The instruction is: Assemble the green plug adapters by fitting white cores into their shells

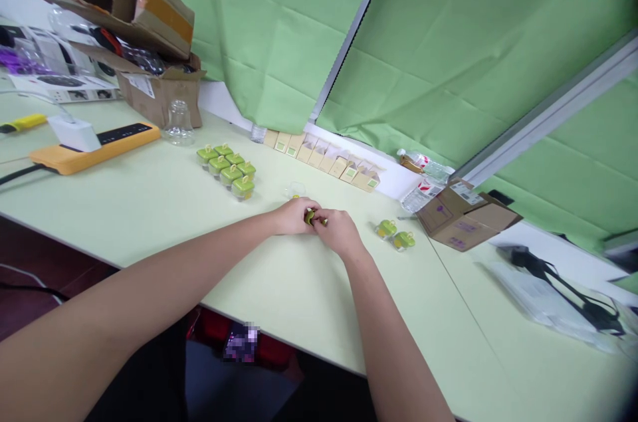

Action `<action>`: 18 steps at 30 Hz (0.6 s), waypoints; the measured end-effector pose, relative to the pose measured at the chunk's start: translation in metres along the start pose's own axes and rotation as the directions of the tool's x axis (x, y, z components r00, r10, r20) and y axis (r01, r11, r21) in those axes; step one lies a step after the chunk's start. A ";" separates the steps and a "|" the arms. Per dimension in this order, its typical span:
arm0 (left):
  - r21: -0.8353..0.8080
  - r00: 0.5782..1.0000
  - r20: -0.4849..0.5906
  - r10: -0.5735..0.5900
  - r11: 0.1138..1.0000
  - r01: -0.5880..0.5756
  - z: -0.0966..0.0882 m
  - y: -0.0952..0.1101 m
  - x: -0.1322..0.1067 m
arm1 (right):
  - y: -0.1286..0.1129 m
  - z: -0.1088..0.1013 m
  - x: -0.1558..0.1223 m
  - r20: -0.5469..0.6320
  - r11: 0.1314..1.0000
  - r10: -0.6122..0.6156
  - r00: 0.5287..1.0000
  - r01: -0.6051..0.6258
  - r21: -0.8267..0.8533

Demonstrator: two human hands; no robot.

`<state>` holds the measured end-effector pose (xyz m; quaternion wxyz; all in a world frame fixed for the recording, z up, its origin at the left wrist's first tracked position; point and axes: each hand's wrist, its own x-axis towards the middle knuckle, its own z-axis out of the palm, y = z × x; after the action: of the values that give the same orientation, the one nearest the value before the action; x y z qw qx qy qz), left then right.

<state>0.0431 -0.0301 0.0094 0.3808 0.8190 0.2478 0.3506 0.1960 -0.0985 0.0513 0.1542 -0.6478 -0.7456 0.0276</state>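
The left hand (295, 216) and right hand (336, 229) meet above the middle of the tabletop (304, 296), both with curled fingers gripping a small green piece (310, 216); the fingers cover much of it, so its full shape cannot be told. Just beyond the left hand stands a clear cup (298, 189), with a bit of yellow low down beside the knuckles. To the right of the hands, two tubs (387, 229) with green looped lids sit side by side, some yellow showing inside. To the left, seven more tubs (230, 175) with the same lids stand in two close rows. Farther back, a line of cartons (323, 157) runs along the wall beneath the green curtain (279, 30). Bottles (421, 193) lie at its right, against a cardboard box (463, 216), and past that is a plastic bag (535, 296) with a black strap (558, 282). On the far left are a jar (178, 124), an orange power strip (119, 145) carrying a white plug (74, 134), and stacked boxes (162, 93).
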 end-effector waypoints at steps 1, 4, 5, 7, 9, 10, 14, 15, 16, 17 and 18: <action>-0.002 1.000 -0.001 0.000 1.000 0.000 0.000 0.000 0.000 | 0.000 0.000 0.000 -0.003 1.000 0.002 1.000 -0.002 -0.008; -0.013 1.000 -0.001 -0.002 1.000 0.002 0.000 -0.001 0.000 | -0.001 0.001 0.000 -0.030 0.999 0.005 1.000 -0.006 -0.036; -0.026 1.000 -0.002 -0.005 1.000 0.005 0.000 0.000 0.000 | -0.001 0.002 0.000 -0.043 0.999 0.009 0.999 -0.011 -0.035; -0.075 1.000 -0.003 -0.019 0.997 0.018 0.000 0.000 0.000 | 0.000 0.004 0.000 -0.067 1.000 0.019 0.998 -0.019 -0.007; -0.146 0.999 0.000 -0.035 0.989 0.034 0.000 0.001 0.000 | 0.002 0.005 0.001 -0.084 0.999 0.024 0.996 -0.020 0.045; -0.180 0.999 0.003 -0.039 0.983 0.039 -0.001 0.001 0.001 | 0.003 0.006 0.002 -0.092 0.997 0.022 0.996 -0.016 0.072; -0.247 0.999 -0.017 -0.035 0.969 0.030 -0.001 -0.001 0.002 | 0.007 0.005 0.003 -0.137 0.985 0.014 0.991 0.009 0.171; -0.253 0.999 -0.031 -0.037 0.967 0.028 -0.001 -0.002 0.003 | 0.007 0.004 0.003 -0.149 0.981 0.015 0.989 0.015 0.194; -0.257 0.998 -0.046 -0.042 0.966 0.029 -0.001 -0.003 0.004 | 0.007 0.002 0.003 -0.163 0.977 0.016 0.987 0.020 0.214; -0.261 0.997 -0.060 -0.050 0.965 0.033 -0.001 -0.004 0.004 | 0.008 0.001 0.003 -0.176 0.973 0.016 0.984 0.025 0.229; -0.266 0.996 -0.072 -0.059 0.963 0.038 -0.001 -0.005 0.005 | 0.008 -0.001 0.003 -0.189 0.971 0.013 0.982 0.033 0.238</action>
<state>0.0447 -0.0236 0.0080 0.4848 0.7401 0.2338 0.4033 0.2034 -0.0946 0.0506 0.3015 -0.6202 -0.7221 0.0551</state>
